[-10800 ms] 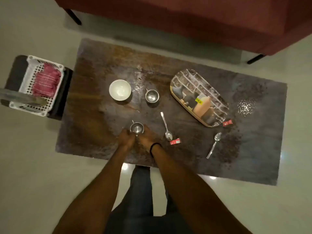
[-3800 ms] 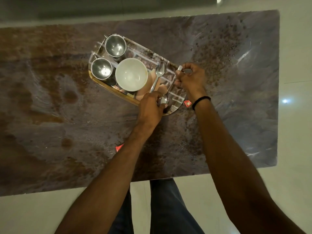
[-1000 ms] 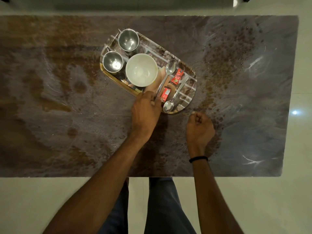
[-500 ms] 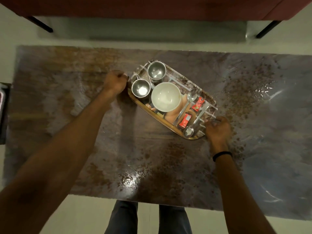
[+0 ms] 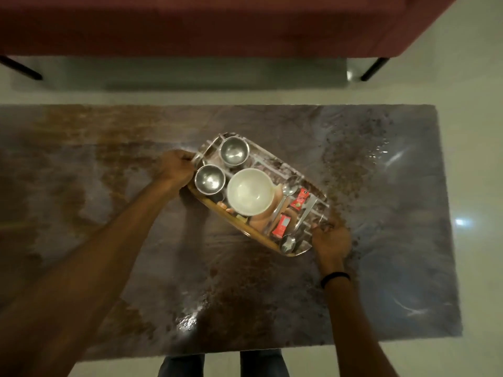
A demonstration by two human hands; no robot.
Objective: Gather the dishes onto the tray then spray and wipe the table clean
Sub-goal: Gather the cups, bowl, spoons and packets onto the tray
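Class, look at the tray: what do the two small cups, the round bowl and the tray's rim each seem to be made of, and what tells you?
The two small cups: likely polished steel, grey with bright mirror glints. The round bowl: probably glazed ceramic, possibly melamine, smooth, opaque off-white. The tray's rim: looks like wood, warm brown with a soft sheen.

Since the start, gathered onto the tray (image 5: 217, 210): two steel cups (image 5: 234, 152), white bowl (image 5: 250, 191), both spoons (image 5: 287, 242) and red sachets (image 5: 283, 227). Now gripped at both ends, left hand (image 5: 174, 167) by the cups, right hand (image 5: 330, 240) by the spoons.
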